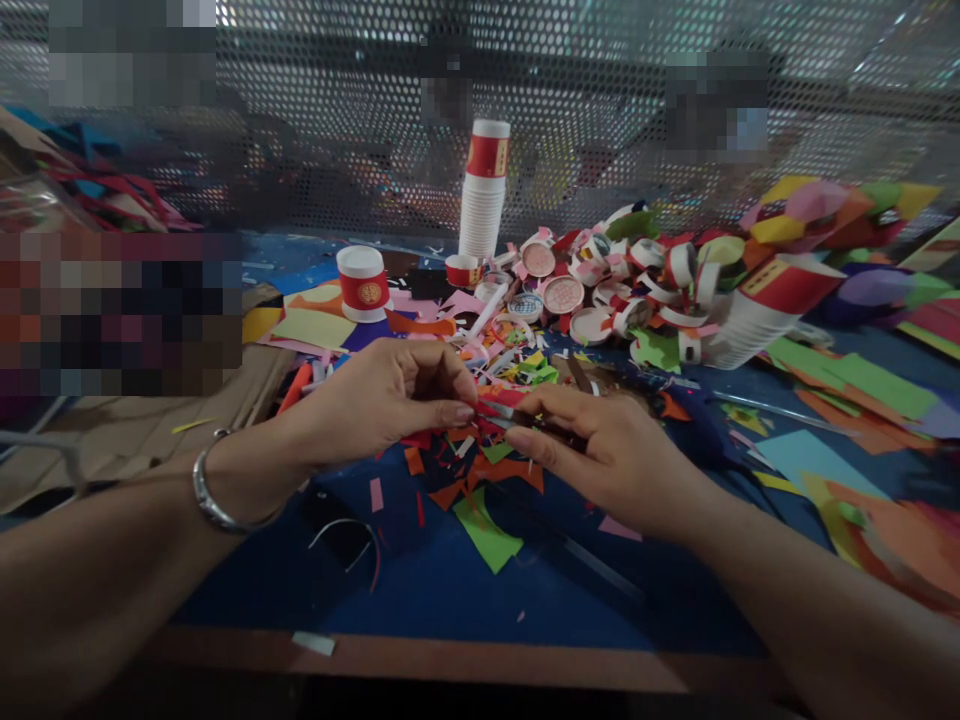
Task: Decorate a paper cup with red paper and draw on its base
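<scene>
My left hand (420, 400), with a silver bracelet on its wrist, is closed, thumb and fingertips pinching a small red paper piece (486, 406). Facing it, my right hand (592, 440) is closed around a pair of scissors (496, 417); only the short metal blades show clearly, and the handles are mostly hidden by my fingers. The blades meet the red paper close to my left fingertips. Under both hands lie many colored paper scraps, among them orange pieces (517, 472) and a green scrap (487, 530) on the blue tabletop (465, 600).
A tall stack of paper cups (481, 200) rises at the back, with one upside-down red-and-white cup (363, 285) to its left. Cut cup parts (562, 295) are heaped behind my hands. Another cup stack (772, 310) leans at right, near colored paper sheets (825, 460). Cardboard (195, 470) lies left.
</scene>
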Available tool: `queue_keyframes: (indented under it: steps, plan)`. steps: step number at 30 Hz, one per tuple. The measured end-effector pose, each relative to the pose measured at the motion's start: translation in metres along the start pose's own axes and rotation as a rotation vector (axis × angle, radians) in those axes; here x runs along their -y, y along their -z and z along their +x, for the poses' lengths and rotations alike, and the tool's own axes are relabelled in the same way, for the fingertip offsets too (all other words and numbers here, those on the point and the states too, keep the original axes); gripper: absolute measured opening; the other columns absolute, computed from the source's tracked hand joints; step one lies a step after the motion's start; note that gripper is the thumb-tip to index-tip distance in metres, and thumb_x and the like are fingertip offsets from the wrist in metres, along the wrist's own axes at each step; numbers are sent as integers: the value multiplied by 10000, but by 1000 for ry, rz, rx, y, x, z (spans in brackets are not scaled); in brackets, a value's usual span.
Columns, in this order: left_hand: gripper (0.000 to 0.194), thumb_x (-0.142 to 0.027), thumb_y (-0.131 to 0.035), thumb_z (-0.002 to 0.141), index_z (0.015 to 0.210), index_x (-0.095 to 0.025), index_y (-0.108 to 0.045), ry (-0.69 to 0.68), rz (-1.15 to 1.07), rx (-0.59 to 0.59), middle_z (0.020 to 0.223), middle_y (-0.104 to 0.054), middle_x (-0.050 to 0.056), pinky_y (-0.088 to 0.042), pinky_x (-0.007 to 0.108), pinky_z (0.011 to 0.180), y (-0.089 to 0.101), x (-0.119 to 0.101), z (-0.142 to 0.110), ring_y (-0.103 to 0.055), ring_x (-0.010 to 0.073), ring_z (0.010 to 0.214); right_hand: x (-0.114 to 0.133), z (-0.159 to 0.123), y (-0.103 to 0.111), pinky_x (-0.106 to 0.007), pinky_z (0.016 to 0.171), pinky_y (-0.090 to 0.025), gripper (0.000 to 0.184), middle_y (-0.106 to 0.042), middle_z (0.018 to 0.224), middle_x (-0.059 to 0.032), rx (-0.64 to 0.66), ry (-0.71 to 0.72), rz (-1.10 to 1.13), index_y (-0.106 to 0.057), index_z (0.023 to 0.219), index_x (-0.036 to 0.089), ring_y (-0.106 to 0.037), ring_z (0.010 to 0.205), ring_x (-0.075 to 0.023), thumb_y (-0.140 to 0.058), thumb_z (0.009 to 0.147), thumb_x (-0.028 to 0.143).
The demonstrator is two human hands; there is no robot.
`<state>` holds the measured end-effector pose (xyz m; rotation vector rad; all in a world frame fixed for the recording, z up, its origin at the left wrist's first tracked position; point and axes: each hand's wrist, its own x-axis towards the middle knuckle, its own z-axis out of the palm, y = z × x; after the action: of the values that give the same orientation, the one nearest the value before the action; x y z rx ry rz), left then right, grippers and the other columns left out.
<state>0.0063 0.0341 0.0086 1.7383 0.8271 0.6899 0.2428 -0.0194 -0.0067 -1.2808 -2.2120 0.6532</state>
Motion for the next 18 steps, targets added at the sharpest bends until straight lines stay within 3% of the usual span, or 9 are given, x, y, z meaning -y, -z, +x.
queue_keyframes:
  steps: [12, 18]
  plan:
    - [108, -63, -783, 795, 817, -134, -704, 73, -180, 10, 754, -700, -36, -517, 119, 670, -1, -1, 0, -644, 41, 702, 1, -2, 1, -251, 571, -358, 346, -663, 756, 1, -15, 30, -10, -692, 969, 186, -553, 620, -121, -523, 1015, 485]
    - [99, -57, -771, 804, 797, -128, -704, 90, -202, -2, 691, -681, -47, -489, 106, 609, -5, -3, -1, -613, 29, 636, 0, -1, 1, -251, 579, -357, 327, -626, 721, 14, -21, 50, -6, -672, 920, 192, -523, 610, -116, -520, 1025, 462]
